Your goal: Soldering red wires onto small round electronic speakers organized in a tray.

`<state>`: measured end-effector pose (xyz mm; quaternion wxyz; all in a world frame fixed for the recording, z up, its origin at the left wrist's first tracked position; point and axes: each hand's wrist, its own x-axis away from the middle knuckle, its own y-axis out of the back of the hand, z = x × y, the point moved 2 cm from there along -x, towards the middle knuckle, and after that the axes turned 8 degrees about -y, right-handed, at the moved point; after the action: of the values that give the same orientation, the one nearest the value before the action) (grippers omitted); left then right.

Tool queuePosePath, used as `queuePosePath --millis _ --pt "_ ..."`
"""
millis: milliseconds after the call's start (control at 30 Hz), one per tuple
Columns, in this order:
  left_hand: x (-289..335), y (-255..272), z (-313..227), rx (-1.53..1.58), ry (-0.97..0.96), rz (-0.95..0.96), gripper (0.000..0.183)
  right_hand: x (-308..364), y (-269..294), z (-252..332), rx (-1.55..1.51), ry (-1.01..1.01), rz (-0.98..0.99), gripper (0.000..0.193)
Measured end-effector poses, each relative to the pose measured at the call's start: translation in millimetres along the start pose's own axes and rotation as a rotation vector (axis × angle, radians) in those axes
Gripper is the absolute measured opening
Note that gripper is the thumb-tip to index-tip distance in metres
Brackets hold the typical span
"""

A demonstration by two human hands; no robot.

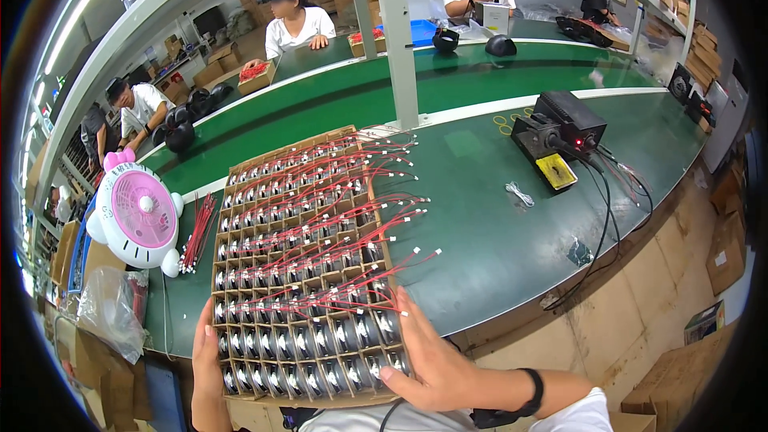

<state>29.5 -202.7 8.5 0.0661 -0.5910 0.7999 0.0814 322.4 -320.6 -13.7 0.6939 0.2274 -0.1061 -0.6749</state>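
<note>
A divided cardboard tray (pixel 302 394) sits between my hands at the near edge of the bench, its front end against my body. Its cells hold rows of round black-and-silver parts (pixel 300 342), standing on edge. Thin red wires (pixel 328 300) with small white plugs lie across the far and middle rows and hang past the right side. My left hand (pixel 206 368) grips the tray's left side near the front corner. Wrapped on the right side is my right hand (pixel 432 360), its thumb over the nearest row. The fingers under the tray are hidden.
Left of the tray are a bundle of red wires (pixel 198 232) and a pink-and-white fan (pixel 142 212). On the green bench (pixel 472 248) to the right stands a black soldering station (pixel 570 122) with a yellow sponge (pixel 555 172) and trailing cables. Beyond a metal post (pixel 398 40), people work along a green conveyor (pixel 320 96).
</note>
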Motion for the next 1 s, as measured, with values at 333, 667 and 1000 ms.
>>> queuePosePath --millis 333,667,1000 --pt "-2 14 10 -0.094 0.021 -0.102 0.065 -177 140 -54 0.346 0.096 -0.474 0.021" --pt "-1 20 17 0.080 -0.010 -0.080 0.078 -181 189 -137 1.154 -0.271 -0.405 0.014" --pt "-13 26 26 0.112 -0.029 -0.091 0.088 -66 85 -26 0.007 -0.400 -0.218 0.018"
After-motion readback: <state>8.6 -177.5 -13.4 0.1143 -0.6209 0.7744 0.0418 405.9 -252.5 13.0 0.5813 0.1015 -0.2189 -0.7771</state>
